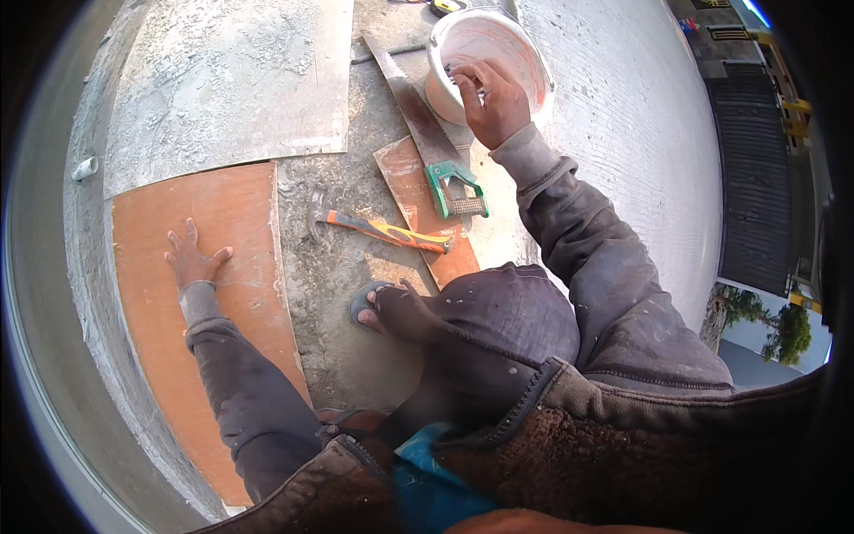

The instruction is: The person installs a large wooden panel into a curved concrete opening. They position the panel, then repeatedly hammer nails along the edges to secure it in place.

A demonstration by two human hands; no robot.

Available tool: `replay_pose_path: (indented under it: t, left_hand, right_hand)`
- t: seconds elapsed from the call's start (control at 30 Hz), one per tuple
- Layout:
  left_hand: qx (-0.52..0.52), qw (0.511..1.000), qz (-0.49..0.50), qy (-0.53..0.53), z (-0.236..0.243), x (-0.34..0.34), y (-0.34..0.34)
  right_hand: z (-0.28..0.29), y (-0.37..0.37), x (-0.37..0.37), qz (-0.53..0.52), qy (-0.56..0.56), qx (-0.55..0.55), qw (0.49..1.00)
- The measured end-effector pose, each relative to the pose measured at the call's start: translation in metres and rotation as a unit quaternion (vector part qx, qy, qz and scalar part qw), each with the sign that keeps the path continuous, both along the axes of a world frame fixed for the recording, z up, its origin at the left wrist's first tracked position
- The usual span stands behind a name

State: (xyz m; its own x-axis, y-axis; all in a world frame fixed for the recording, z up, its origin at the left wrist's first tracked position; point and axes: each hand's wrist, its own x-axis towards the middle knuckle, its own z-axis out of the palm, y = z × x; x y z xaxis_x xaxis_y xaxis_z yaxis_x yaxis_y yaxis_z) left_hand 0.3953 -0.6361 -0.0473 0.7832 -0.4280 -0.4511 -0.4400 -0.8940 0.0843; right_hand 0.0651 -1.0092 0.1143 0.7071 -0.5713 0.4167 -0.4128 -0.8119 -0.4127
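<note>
My left hand (pixel 194 259) lies flat with fingers spread on an orange-brown board (pixel 209 356). At the upper right my right hand (pixel 495 100) reaches into a whitish bucket (pixel 536 53) with reddish stains inside. Its fingers are curled together, and small pale bits show beside them; what they pinch is too small to name. Between my arms a hammer (pixel 387 232) with an orange and black handle rests on the ground. A handsaw (pixel 418 116) with a green handle slants beside the bucket, its handle over a smaller orange-brown board piece (pixel 398 173).
A large pale board (pixel 231 84) covered in grey dust adjoins the orange-brown board at the far left. A short white pipe end (pixel 85 168) sticks out by the left edge. A tape measure (pixel 447 7) lies beyond the bucket. My sandaled foot (pixel 369 307) is close to the hammer.
</note>
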Motion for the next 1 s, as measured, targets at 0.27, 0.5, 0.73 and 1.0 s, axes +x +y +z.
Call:
replay_pose_path:
  t: [0.27,0.5,0.73,1.0]
  left_hand:
    - [-0.015,0.999,0.000,0.047,-0.002,-0.017,-0.014]
    - [-0.035,0.997,0.051,0.035,0.011,-0.017,-0.005]
    - [-0.095,0.992,0.084,-0.019,0.021,-0.042,-0.001]
    - [-0.505,0.845,0.157,0.084,0.052,-0.126,-0.045]
  right_hand:
    - [-0.109,-0.172,-0.010,-0.127,0.415,0.051,0.900]
    - [-0.178,-0.185,0.019,-0.116,0.456,-0.075,0.879]
    - [-0.174,-0.219,-0.014,-0.082,0.394,-0.111,0.909]
    - [-0.015,-0.115,-0.003,-0.110,-0.172,0.208,0.956]
